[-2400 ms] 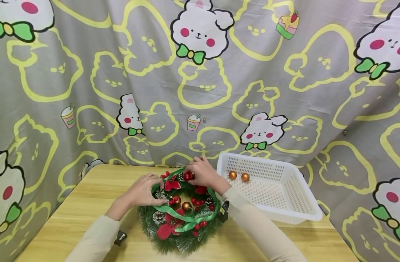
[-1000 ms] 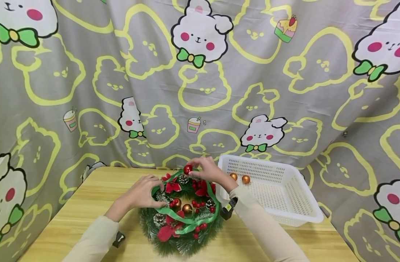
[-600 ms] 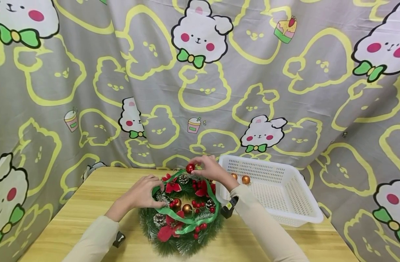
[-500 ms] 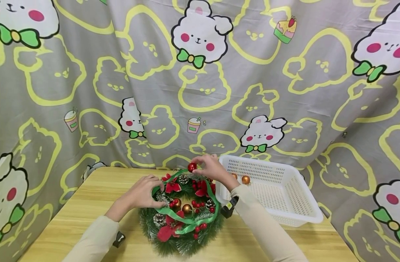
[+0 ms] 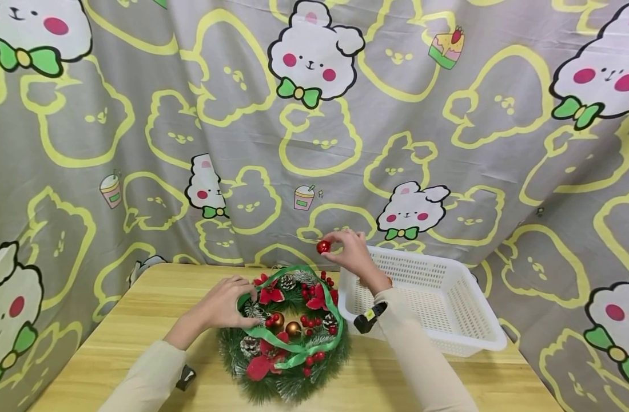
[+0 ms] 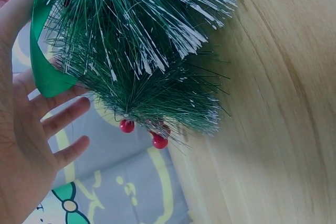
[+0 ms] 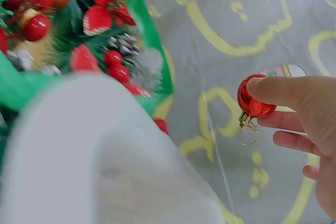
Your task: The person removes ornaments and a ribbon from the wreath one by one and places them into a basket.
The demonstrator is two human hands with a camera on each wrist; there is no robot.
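A green Christmas wreath (image 5: 311, 375) trimmed with a green ribbon (image 5: 294, 359), red flowers, pinecones and berries lies on the table. My left hand (image 5: 223, 302) grips its left side, the thumb on the ribbon; in the left wrist view the other fingers (image 6: 65, 116) reach behind the pine needles. Up behind the wreath, near the basket's left corner, my right hand (image 5: 351, 252) pinches a shiny red bauble (image 5: 323, 247) between thumb and fingers. Seen from the right wrist, the bauble (image 7: 254, 98) has its gold cap and thin thread loop pointing down.
To the right of the wreath stands a white perforated plastic basket (image 5: 479, 303). An orange bauble (image 5: 388, 281) in it is mostly hidden by the right wrist. A grey curtain (image 5: 314, 183) with cartoon prints hangs behind the wooden table (image 5: 160, 297).
My right hand has lifted the red bauble off the wreath's top and carried it up and right. The left hand has stayed on the wreath's left side.
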